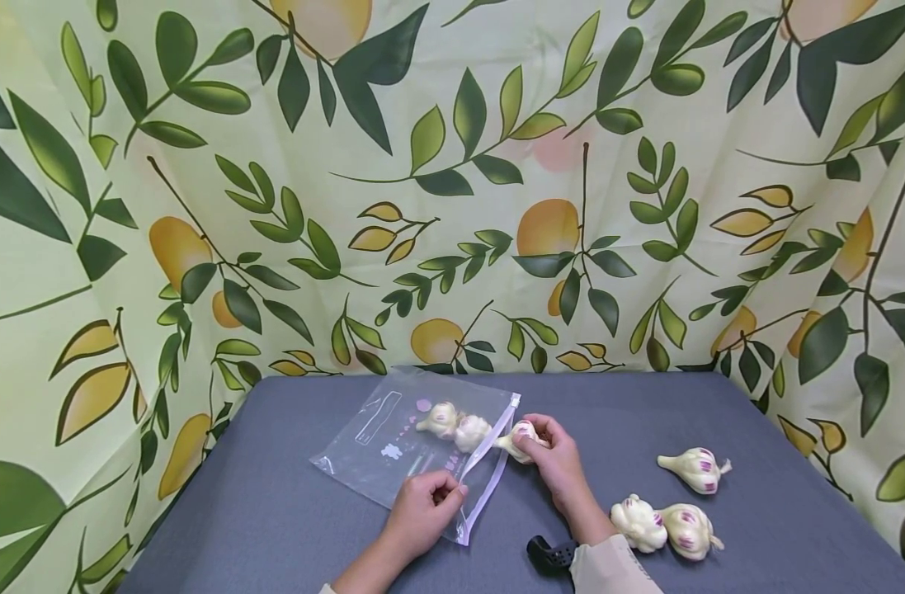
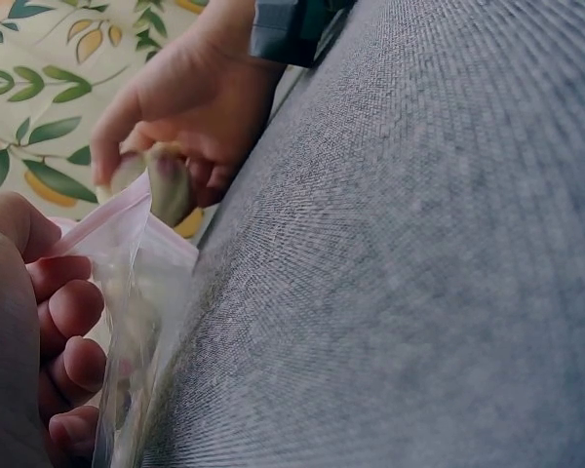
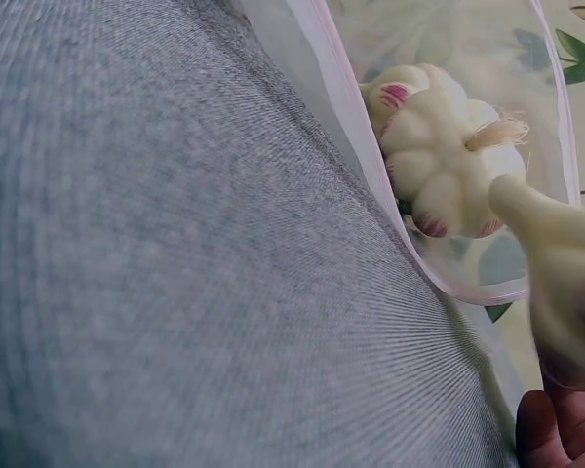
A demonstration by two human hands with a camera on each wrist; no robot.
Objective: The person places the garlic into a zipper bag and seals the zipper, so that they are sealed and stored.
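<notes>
A clear zip bag (image 1: pixel 363 450) with a pinkish-white slider edge lies on the table, its mouth parted toward the right. Inside it are two garlic bulbs, one (image 1: pixel 442 419) behind the other (image 1: pixel 470 432). My left hand (image 1: pixel 425 511) pinches the near side of the bag's mouth between thumb and forefinger. In my right hand (image 1: pixel 559 466) I grip another garlic bulb (image 3: pixel 570 283), its stem pointing into the opening. The right wrist view shows that stem close to the bagged bulbs (image 3: pixel 439 156). Part of the held bulb is hidden by my fingers.
Three more garlic bulbs lie to the right on the grey table (image 1: pixel 274 528): a single one (image 1: pixel 695 471) farther back, and two side by side (image 1: pixel 638 523) nearer me. A black strap-like device (image 1: pixel 550 554) is by my right wrist. Leaf-and-fruit patterned cloth (image 1: pixel 452 206) hangs around the table.
</notes>
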